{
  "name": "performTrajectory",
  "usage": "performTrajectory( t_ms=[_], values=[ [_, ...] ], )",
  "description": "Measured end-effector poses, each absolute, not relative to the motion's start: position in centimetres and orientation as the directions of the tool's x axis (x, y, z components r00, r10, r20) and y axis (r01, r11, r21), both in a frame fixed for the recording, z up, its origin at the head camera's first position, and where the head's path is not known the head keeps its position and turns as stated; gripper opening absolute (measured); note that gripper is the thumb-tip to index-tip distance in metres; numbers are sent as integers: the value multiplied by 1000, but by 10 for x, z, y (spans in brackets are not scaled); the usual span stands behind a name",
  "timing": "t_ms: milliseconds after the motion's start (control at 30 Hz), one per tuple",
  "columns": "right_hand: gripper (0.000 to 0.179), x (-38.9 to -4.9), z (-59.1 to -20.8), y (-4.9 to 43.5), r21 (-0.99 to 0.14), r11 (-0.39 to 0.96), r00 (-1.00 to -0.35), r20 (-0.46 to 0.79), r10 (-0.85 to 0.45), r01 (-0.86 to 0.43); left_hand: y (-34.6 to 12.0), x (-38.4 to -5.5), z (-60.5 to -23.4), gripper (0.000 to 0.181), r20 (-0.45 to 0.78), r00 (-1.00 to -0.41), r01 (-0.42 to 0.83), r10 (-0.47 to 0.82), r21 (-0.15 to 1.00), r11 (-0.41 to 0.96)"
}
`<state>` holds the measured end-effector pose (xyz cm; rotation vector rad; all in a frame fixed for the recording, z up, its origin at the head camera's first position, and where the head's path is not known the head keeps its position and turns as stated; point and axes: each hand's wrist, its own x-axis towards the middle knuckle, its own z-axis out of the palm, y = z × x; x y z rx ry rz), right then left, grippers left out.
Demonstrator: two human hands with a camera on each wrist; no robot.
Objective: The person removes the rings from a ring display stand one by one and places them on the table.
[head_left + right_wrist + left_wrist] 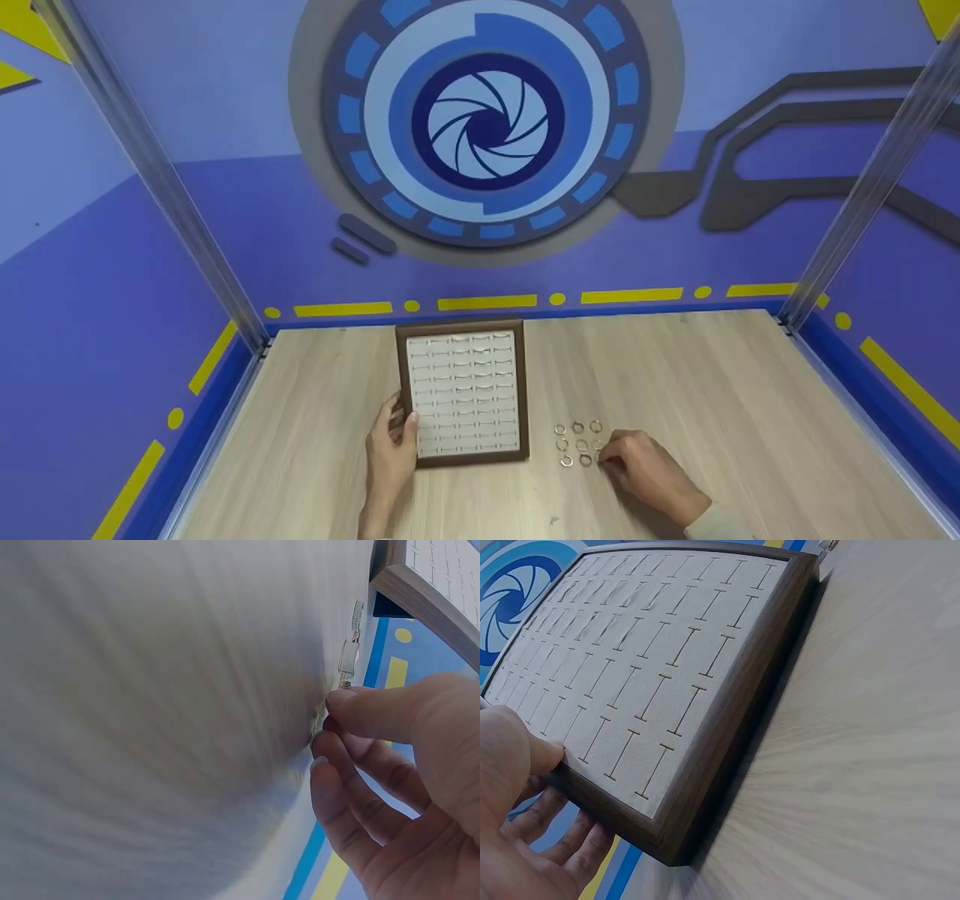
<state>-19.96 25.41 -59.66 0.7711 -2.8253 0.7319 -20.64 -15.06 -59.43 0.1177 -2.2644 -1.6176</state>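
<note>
A ring display tray (pixel 524 390) with a brown wooden frame and a white slotted pad stands left of centre on the table. My left hand (pixel 394 446) grips its left edge, thumb on the front of the frame and fingers behind, as the left wrist view shows at the tray's wooden rim (pixel 727 727). Several rings (pixel 577 427) lie in short rows to the right of the tray. My right hand (pixel 649 469) is at the lower right of these rows. Its thumb and forefinger pinch a ring at the tabletop, mostly hidden by the fingertips (pixel 341 697).
The light wooden table (pixel 712 390) runs back to a blue printed wall (pixel 247 225). Metal posts (pixel 855 180) stand at the back corners. A small mark (pixel 554 520) shows near the table's front.
</note>
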Motion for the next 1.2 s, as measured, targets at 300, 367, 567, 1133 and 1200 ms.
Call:
performTrajectory(
  t_ms=[300, 367, 567, 1133, 1200],
  values=[
    [17, -201, -598, 255, -427, 762, -873, 203, -444, -487, -151, -208, -595, 52, 188, -946, 94, -266, 939, 329],
    [18, -201, -599, 256, -427, 756, -868, 212, -450, -496, -151, -208, -596, 52, 186, -944, 90, -272, 939, 331],
    [19, -201, -602, 257, -422, 726, -839, 262, -476, -543, -151, -208, -597, 53, 178, -945, 85, -273, 943, 323],
    [19, -200, -602, 262, -465, 733, -866, 217, -449, -497, -147, -210, -595, 50, 185, -944, 92, -274, 943, 320],
    [18, -200, -602, 263, -475, 725, -864, 213, -456, -499, -147, -209, -594, 50, 176, -947, 86, -268, 945, 316]
  ],
)
